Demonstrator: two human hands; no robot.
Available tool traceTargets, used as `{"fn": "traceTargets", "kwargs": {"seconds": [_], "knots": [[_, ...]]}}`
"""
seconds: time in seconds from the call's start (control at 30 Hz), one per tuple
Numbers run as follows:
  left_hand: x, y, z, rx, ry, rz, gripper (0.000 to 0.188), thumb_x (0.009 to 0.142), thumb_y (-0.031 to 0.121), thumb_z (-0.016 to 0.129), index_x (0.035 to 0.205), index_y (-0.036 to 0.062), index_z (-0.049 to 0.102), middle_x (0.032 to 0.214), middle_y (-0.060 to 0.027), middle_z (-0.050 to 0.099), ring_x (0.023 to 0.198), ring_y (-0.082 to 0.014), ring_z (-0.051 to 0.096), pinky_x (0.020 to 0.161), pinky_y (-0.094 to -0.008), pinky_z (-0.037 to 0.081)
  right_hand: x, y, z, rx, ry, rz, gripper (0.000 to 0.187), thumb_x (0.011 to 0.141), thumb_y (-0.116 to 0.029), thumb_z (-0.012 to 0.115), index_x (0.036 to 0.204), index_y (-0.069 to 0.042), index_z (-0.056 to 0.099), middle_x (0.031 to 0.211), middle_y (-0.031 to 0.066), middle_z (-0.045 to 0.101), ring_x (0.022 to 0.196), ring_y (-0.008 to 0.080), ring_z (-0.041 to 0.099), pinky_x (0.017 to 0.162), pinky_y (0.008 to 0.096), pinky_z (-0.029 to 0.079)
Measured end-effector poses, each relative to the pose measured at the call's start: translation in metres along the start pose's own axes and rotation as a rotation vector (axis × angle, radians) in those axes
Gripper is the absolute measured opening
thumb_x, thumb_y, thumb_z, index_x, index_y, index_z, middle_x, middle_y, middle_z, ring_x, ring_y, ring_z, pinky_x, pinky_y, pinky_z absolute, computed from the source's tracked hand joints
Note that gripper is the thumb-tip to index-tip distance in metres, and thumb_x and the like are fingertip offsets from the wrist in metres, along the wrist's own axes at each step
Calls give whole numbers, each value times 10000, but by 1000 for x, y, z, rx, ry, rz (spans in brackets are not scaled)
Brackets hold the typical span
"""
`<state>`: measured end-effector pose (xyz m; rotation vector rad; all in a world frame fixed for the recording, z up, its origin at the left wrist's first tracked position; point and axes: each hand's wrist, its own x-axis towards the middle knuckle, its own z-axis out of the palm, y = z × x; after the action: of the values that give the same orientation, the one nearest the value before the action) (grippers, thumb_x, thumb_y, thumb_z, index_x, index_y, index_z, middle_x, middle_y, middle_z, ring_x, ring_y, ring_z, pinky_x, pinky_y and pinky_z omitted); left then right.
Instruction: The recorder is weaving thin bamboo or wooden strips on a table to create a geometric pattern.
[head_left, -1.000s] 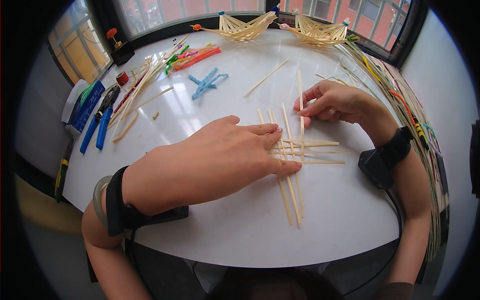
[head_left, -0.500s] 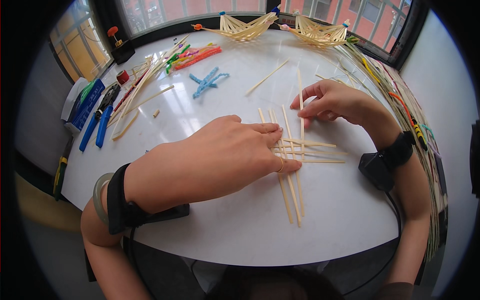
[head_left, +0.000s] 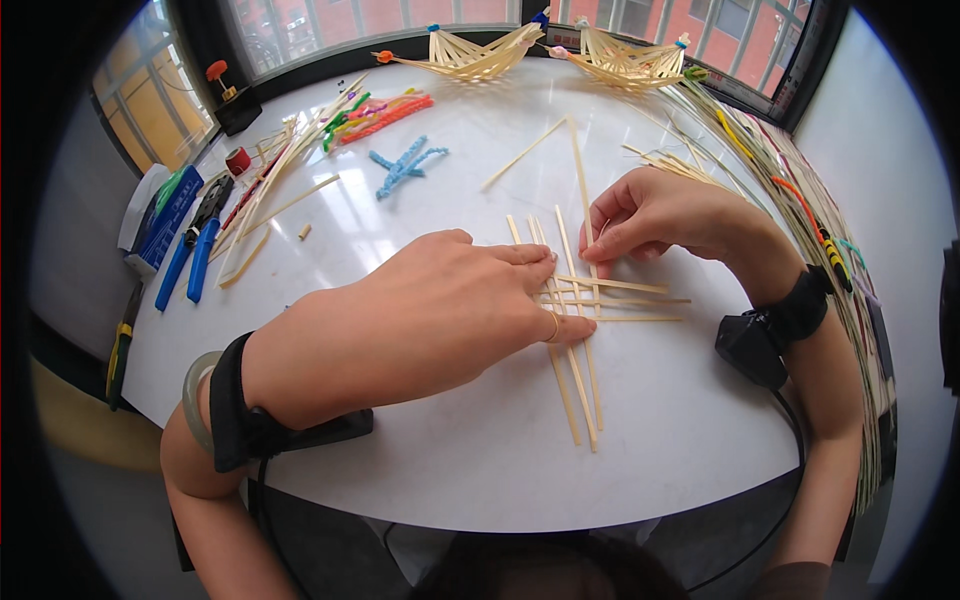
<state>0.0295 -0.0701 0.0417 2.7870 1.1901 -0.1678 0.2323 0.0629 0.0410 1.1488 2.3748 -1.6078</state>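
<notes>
Thin, pale bamboo strips lie crossed on the white table [head_left: 450, 470] in a loose woven grid [head_left: 570, 370], several upright ones over and under several sideways ones. My left hand [head_left: 410, 305] is spread across the grid's left side, its fingertips and thumb pressing the crossings and hiding part of them. Between thumb and fingers, my right hand [head_left: 645, 225] pinches one upright bamboo strip [head_left: 578, 165] at the grid's upper right. The lower end of that strip runs in among the sideways strips, while its far end reaches a single loose strip [head_left: 525, 155].
Two woven bamboo pieces [head_left: 470, 55] stand by the window. Blue fuzzy stems [head_left: 405, 165] and coloured ones [head_left: 385, 118] lie at the back left. Blue-handled pliers [head_left: 200, 250] and a tissue pack [head_left: 165, 220] sit left. Long strips [head_left: 800, 200] line the right edge.
My right hand has slid a little toward me along its strip, and the strip's far end now leans left. My left hand keeps pressing the grid. The view has shifted slightly.
</notes>
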Motion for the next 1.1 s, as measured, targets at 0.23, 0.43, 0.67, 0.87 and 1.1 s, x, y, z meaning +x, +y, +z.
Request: {"fn": "traceTargets", "kwargs": {"seconds": [0.23, 0.43, 0.67, 0.87, 1.1], "knots": [[0, -3, 3, 19, 8, 12, 686, 788, -111, 539, 1344, 289, 554, 1364, -193, 532, 1305, -294, 488, 969, -421, 454, 1, 4, 0, 49, -3, -3, 222, 846, -251, 726, 865, -31, 703, 754, 22, 711, 533, 13, 429, 480, 169, 286], [0, -6, 2, -3, -4, 19, 701, 791, -122, 526, 1357, 292, 539, 1367, -182, 531, 1311, -300, 481, 980, -420, 450, 2, 5, -2, 52, -19, -2, 195, 848, -222, 723, 876, -31, 697, 766, 15, 712, 550, 8, 404, 482, 173, 276], [-1, -3, 1, 36, 21, 21, 698, 785, -118, 537, 1346, 296, 552, 1354, -173, 547, 1301, -292, 495, 932, -419, 459, 6, 7, -7, 128, -64, 32, 185, 866, -197, 710, 878, -13, 694, 763, 6, 693, 541, 3, 385, 467, 175, 261], [0, -3, 3, 19, 70, 27, 719, 748, -123, 568, 1324, 308, 580, 1340, -172, 562, 1301, -286, 497, 926, -406, 461, 11, 15, -13, 205, -160, 68, 195, 882, -176, 697, 907, 17, 681, 740, -4, 663, 503, -10, 348, 426, 173, 226], [-1, -4, 5, 38, 80, 39, 743, 729, -133, 572, 1327, 308, 579, 1368, -170, 542, 1315, -278, 484, 925, -404, 463, 6, 4, -2, 86, -88, 57, 178, 856, -190, 724, 824, -15, 705, 695, -17, 654, 518, 3, 365, 442, 191, 250]]}}
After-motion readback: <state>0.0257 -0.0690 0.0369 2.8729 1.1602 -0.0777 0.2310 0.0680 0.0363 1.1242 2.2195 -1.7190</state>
